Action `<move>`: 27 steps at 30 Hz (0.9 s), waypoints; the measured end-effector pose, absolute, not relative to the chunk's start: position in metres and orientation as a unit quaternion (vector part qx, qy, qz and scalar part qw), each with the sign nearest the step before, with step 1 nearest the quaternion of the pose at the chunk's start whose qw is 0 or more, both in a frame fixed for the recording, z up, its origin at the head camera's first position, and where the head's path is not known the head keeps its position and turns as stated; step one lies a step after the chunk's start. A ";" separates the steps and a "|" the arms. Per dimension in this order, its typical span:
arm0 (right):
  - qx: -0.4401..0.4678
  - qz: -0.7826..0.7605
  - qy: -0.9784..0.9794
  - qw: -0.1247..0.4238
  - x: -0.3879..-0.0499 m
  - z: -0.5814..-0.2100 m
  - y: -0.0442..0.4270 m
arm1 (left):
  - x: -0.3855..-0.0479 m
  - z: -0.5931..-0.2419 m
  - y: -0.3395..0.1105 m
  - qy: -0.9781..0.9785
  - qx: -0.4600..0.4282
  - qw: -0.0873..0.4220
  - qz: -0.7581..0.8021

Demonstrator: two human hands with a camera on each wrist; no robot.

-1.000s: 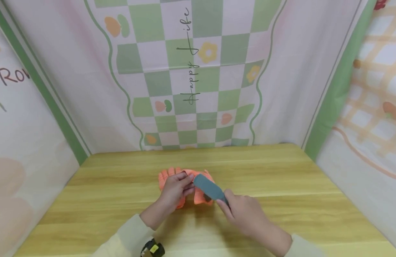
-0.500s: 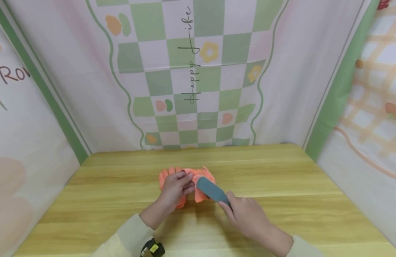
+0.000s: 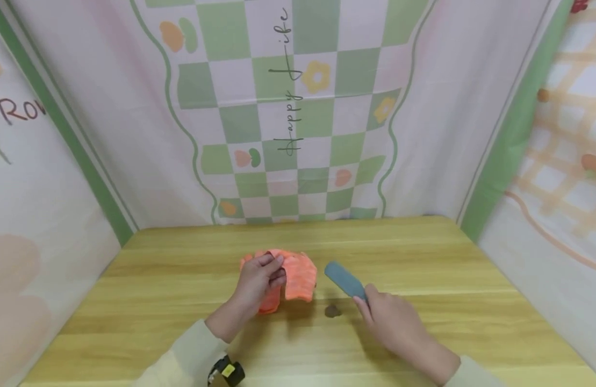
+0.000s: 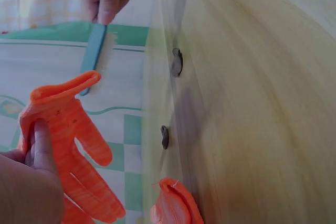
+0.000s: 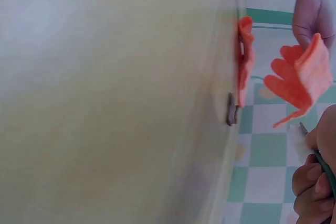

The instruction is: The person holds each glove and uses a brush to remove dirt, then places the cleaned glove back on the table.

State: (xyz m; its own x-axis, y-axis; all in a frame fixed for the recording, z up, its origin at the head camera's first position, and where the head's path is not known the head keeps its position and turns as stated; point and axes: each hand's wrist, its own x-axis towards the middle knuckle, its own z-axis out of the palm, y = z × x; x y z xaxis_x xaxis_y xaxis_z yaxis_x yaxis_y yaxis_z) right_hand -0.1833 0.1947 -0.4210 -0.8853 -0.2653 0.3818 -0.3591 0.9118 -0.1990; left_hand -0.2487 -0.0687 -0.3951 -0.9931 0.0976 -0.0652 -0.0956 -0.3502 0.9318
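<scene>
My left hand pinches an orange knit glove by its cuff, above the table; the glove's fingers hang down in the left wrist view. A second orange glove lies on the table below it. To the right, my right hand grips a blue-grey brush by its handle, its head apart from the glove. Pale bristles show along one side of the brush in the left wrist view. A small dark brown lump lies on the table between the hands.
In the left wrist view two dark lumps show on the wooden table, one nearer the second glove, the other farther off. A black and yellow object is at the left forearm. Printed curtains stand behind the table.
The brush has moved right, away from the held glove. That glove has shifted slightly left and shows more of its surface. A brown lump now shows on the table right of it.
</scene>
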 end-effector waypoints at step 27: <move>0.267 0.176 -0.922 0.218 -0.179 -0.412 0.154 | -0.246 -0.399 -0.061 0.587 0.021 0.094 0.804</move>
State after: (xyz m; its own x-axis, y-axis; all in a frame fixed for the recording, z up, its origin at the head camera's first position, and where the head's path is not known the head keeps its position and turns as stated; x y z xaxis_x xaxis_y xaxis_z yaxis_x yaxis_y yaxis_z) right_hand -0.1787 0.1540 -0.4118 -0.7624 -0.4158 0.4959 -0.5694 0.7951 -0.2087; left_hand -0.2456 -0.0614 -0.3994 -0.9815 0.1754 -0.0766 -0.1262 -0.2924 0.9479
